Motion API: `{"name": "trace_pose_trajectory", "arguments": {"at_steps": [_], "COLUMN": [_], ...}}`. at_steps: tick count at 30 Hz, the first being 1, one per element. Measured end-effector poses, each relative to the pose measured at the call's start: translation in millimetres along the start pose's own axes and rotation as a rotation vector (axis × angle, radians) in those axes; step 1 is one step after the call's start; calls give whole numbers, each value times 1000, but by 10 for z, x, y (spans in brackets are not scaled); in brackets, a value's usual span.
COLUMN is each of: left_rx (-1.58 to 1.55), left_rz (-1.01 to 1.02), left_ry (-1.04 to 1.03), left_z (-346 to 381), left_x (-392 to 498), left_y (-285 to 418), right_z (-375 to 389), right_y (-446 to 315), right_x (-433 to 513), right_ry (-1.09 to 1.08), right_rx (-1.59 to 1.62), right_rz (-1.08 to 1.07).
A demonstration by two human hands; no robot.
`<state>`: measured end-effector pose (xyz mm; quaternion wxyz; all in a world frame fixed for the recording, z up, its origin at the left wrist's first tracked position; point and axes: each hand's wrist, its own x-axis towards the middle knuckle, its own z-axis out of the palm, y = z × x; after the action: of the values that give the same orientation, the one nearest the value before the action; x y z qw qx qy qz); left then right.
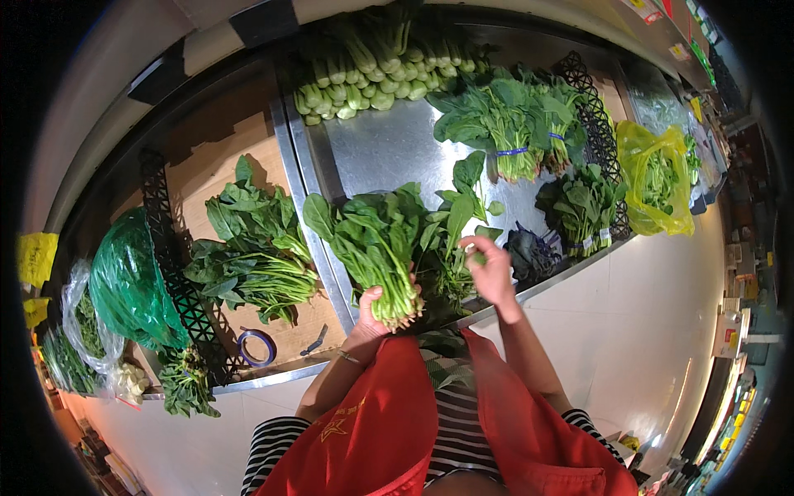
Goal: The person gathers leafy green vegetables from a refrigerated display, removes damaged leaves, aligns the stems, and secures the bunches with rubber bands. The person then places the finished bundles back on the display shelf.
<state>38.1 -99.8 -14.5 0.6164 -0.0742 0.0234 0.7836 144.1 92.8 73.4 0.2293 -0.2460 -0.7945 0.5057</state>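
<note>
My left hand (371, 313) is closed around the stems of a bunch of leafy greens (381, 248), with the cut stem ends toward me. To its right my right hand (490, 266) is raised over a pile of loose leaves and stems (453, 273); something small and green shows at its fingertips, and it is unclear whether it is gripped. On cardboard at the left lies an unbound heap of greens (260, 273). Near it are a roll of purple tape (256, 347) and a small dark-bladed tool (315, 340). Purple bands circle upright bunches of greens (512, 136) on the metal tray.
Stacked pale-stemmed greens (378, 87) line the far side of the metal tray (372, 146). Black lattice dividers (177, 266) stand at both sides. Beyond them are a green plastic bag (130, 279) and a yellow bag of greens (657, 180). A metal edge (570, 266) runs along the front.
</note>
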Motion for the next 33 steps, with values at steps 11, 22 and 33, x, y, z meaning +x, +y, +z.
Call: {"name": "trace_pose_trajectory", "arguments": {"at_steps": [11,22,33], "left_rx": [61,6,77], "left_rz": [59,55,79], "left_ry": [-90,-84,-214], "left_z": [192,440,632], "left_x": [-32,-109,-100], "left_y": [12,19,120], "right_z": [-31,360,699], "right_y": [718,876,505], "right_x": [-207,-95,3], "right_ry": [-267,-98,-420], "right_rx": [-572,-358,-268], "right_rz": [138,396,-428]}}
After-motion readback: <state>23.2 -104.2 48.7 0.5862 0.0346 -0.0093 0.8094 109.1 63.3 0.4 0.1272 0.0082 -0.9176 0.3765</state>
